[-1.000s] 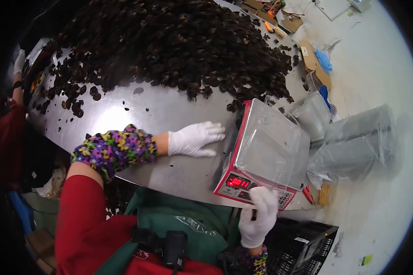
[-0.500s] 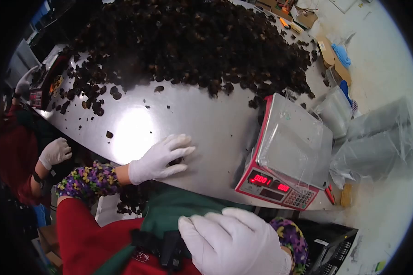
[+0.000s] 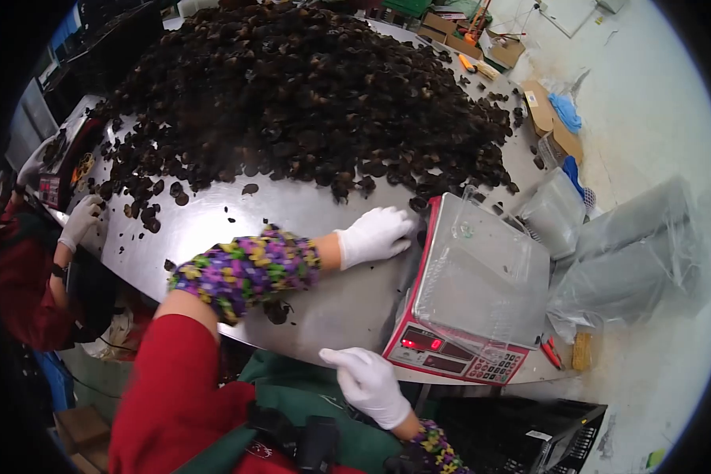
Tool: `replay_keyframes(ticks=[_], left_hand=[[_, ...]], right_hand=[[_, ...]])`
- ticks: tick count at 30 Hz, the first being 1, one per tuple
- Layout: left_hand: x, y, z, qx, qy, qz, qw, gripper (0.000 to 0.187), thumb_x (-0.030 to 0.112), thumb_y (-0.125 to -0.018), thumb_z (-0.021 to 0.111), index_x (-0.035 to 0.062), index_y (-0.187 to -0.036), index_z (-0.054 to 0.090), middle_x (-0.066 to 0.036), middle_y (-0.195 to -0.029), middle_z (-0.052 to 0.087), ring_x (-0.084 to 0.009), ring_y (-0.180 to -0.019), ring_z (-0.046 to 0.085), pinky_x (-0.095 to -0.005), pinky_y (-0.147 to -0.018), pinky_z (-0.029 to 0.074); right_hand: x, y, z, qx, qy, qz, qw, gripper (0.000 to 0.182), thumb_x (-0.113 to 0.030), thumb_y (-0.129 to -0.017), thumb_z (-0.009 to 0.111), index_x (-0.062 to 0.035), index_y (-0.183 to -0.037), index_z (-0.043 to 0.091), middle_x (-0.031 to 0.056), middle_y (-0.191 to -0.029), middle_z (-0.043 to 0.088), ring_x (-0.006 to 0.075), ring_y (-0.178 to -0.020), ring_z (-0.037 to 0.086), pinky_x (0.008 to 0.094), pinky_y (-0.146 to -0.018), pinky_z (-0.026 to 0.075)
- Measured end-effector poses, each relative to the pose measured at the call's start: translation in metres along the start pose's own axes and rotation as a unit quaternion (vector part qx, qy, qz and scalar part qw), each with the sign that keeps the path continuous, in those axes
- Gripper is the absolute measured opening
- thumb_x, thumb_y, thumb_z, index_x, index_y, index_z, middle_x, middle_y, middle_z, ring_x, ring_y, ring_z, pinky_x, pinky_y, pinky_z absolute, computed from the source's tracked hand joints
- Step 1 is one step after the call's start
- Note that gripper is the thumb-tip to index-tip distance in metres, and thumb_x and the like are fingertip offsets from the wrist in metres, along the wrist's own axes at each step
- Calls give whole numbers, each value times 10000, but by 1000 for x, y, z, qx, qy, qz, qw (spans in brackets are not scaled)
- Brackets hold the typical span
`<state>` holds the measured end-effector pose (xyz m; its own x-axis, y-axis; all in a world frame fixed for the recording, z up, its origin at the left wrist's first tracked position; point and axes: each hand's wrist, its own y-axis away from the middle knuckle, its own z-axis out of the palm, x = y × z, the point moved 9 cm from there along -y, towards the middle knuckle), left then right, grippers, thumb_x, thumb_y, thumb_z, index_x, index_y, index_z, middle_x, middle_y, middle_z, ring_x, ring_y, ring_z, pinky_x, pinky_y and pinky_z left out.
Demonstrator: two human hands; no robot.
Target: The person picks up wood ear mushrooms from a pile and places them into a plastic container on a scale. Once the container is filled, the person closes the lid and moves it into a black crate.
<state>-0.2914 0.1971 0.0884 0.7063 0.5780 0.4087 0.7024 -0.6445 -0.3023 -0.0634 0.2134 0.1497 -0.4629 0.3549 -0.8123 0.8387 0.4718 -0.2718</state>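
Observation:
My left hand (image 3: 375,237), in a white glove, lies low over the steel table (image 3: 332,300) just left of a red-edged digital scale (image 3: 482,272). Its fingers are stretched out, and nothing shows in them. Closest to its fingertips is a dark wrinkled piece (image 3: 418,204), like wood ear mushroom. My right hand (image 3: 367,387), also gloved, hovers at the table's front edge, left of the scale's display; its thumb stands apart and nothing is seen in it. Below my left forearm rests a small dark clump (image 3: 276,310). Clear plastic covers part of the scale's pan.
A large heap of dark mushroom pieces (image 3: 308,95) covers the table's far side. Clear plastic bags (image 3: 616,261) stand right of the scale, near red-handled pliers (image 3: 551,353). At left, a co-worker's gloved hand (image 3: 80,223) is beside another scale (image 3: 49,189). A black crate (image 3: 521,434) stands below.
My left hand has moved right and away from me toward the scale. A dark clump now shows on the table near where it was. My right hand has moved forward. The scale's display has changed.

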Motion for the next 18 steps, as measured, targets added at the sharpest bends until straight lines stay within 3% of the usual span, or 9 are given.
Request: replay_keyframes(ticks=[3, 4, 6, 7, 10, 13, 15, 16, 18], left_hand=[[25, 58, -23, -28, 127, 6, 991, 204, 286, -938, 657, 83, -952, 639, -138, -927, 638, -371, -940, 631, -470, -812, 522], [22, 71, -27, -49, 126, -12, 991, 207, 279, -938, 660, 90, -1023, 649, -142, -1024, 644, -371, -992, 625, -469, -865, 515], [13, 81, -48, 29, 43, 19, 998, 318, 308, -930, 664, 69, -1137, 644, -179, -1172, 616, -379, -1110, 603, -471, -937, 503], [-1, 82, -52, 40, -7, -7, 999, 379, 315, -931, 664, 62, -1211, 621, -188, -1266, 577, -378, -1191, 565, -474, -996, 473], [-45, 85, -56, 39, -103, -121, 987, 570, 393, -959, 634, 34, -1390, 535, -239, -1484, 456, -410, -1384, 437, -499, -1137, 376], [-52, 89, -63, 63, -179, -127, 974, 596, 449, -966, 608, 31, -1386, 538, -229, -1492, 465, -392, -1407, 422, -522, -1171, 322], [-33, 94, -50, -19, -122, -68, 990, 606, 488, -966, 596, 44, -1376, 554, -204, -1464, 514, -363, -1410, 432, -530, -1195, 275], [-11, 101, -51, -7, -100, -10, 995, 533, 449, -953, 624, 54, -1310, 601, -183, -1364, 591, -337, -1346, 507, -523, -1140, 358], [10, 112, -37, -110, 86, -7, 990, 477, 409, -947, 640, 56, -1269, 624, -176, -1322, 614, -329, -1315, 531, -485, -1092, 423]], right_hand=[[18, 10, 31, -27, 7, -29, 999, 363, 39, -780, 642, -64, -1124, 694, 132, -1096, 688, 313, -967, 680, 407, -833, 556], [23, 6, 33, -24, 2, -28, 999, 363, 39, -780, 642, -64, -1124, 694, 132, -1096, 688, 313, -967, 680, 407, -833, 556], [22, -7, 35, -2, 92, -87, 992, 393, 24, -781, 649, -81, -1159, 685, 144, -1197, 639, 338, -1070, 638, 451, -920, 527], [31, -9, 42, -12, 117, -61, 991, 423, -19, -789, 668, -99, -1205, 676, 159, -1296, 580, 359, -1210, 561, 513, -1034, 454], [46, -19, 53, 8, 215, -26, 976, 454, -65, -800, 681, -118, -1251, 665, 158, -1351, 549, 354, -1302, 498, 548, -1097, 390], [56, -17, 56, 10, 241, 7, 970, 462, -94, -811, 685, -136, -1270, 661, 158, -1392, 522, 365, -1348, 456, 578, -1131, 346], [59, -17, 53, 20, 246, 24, 969, 463, -94, -811, 684, -138, -1271, 661, 157, -1398, 519, 370, -1348, 455, 579, -1132, 345], [59, -16, 52, 28, 223, 19, 974, 461, -89, -813, 676, -138, -1271, 663, 155, -1403, 518, 372, -1353, 451, 579, -1136, 340], [61, -15, 49, 36, 202, 16, 979, 459, -85, -816, 669, -137, -1272, 664, 152, -1407, 517, 374, -1358, 447, 580, -1139, 334]])
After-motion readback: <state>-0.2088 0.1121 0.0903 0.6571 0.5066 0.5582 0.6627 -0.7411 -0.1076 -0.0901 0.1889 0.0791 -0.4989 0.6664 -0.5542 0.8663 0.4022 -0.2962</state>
